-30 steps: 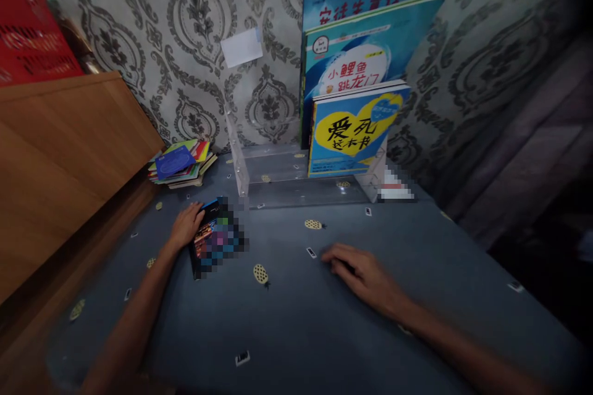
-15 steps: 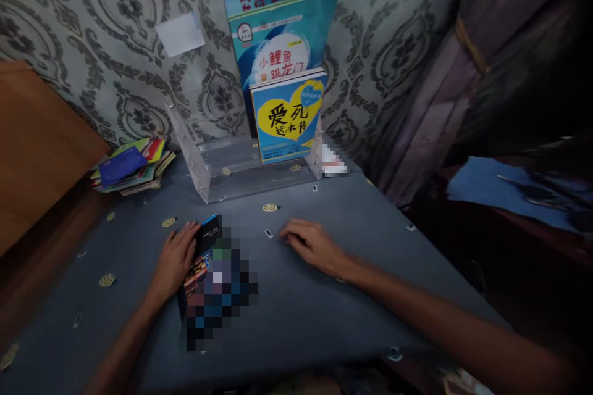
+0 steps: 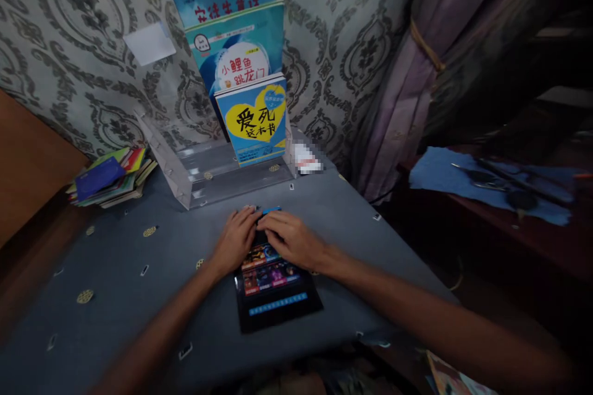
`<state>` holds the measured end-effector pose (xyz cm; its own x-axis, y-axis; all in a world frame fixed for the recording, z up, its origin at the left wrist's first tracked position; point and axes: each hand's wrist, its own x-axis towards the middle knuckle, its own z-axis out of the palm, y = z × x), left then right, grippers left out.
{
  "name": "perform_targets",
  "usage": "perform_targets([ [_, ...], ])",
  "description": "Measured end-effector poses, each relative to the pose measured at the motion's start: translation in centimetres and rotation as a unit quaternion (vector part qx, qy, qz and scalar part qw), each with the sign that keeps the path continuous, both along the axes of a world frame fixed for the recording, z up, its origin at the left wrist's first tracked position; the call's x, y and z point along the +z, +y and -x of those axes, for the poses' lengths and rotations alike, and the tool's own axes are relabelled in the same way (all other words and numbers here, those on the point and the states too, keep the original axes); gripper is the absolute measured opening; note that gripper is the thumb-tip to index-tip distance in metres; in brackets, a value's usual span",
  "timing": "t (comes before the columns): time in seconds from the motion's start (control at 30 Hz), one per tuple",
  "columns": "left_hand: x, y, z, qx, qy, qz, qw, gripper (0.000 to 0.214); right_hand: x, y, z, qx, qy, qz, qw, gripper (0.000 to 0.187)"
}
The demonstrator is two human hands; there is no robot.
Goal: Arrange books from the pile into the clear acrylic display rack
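A dark-covered book (image 3: pixel 273 293) with colourful pictures lies flat on the grey-blue tablecloth (image 3: pixel 139 296) in front of me. My left hand (image 3: pixel 237 239) rests on its far left part, fingers curled over the top edge. My right hand (image 3: pixel 291 239) lies on its far right part, fingers meeting the left hand's at the top edge. Behind them stands a clear acrylic book stand (image 3: pixel 204 176) with three blue books upright in it; the front one (image 3: pixel 254 118) shows a yellow heart.
A stack of small colourful books (image 3: pixel 109 176) lies at the back left beside a wooden panel (image 3: pixel 28 160). Patterned wallpaper backs the table. A tied purple curtain (image 3: pixel 417 55) hangs at the right, with a dark side table holding a blue cloth (image 3: pixel 463 182).
The view has swung to the right. The dark book has slid from my left to the middle in front of me, and my right hand has moved over from the cloth onto it.
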<state>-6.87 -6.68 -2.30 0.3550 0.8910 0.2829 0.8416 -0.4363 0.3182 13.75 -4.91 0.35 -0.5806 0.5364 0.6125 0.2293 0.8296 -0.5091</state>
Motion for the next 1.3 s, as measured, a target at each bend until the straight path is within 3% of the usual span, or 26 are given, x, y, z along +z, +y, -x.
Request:
perform_targets([
  [0.13,-0.2,3.2,-2.6,-0.043,-0.028,0.007,0.999,0.048,0.1,0.1,-0.3,-0.005,-0.029,-0.018,0.999,0.021],
  [0.23,-0.2,4.0,-3.1,-0.039,-0.075,-0.011,0.996,0.043,0.1,0.3,-0.5,-0.02,-0.063,-0.017,0.998,0.021],
  [0.37,0.4,2.3,-2.6,0.018,-0.09,-0.055,0.994,0.033,0.1,0.5,-0.7,-0.041,-0.113,-0.021,0.993,0.02],
  [0.57,1.2,-0.7,-2.3,0.018,-0.006,-0.072,0.997,0.03,-0.5,1.1,-0.5,-0.062,-0.175,-0.036,0.982,0.025],
  [0.77,0.7,-0.6,-2.3,0.02,0.017,-0.068,0.997,0.033,-1.3,1.9,-1.2,-0.054,-0.19,-0.017,0.98,0.027],
  [1.1,0.7,-0.9,-2.3,0.037,0.07,-0.038,0.996,0.037,-0.9,4.1,-3.4,-0.172,-0.197,0.02,0.965,0.023],
  [1.3,0.5,-0.9,-2.1,0.041,0.065,-0.037,0.996,0.04,-0.1,4.8,-3.8,-0.193,-0.192,0.072,0.959,0.021],
])
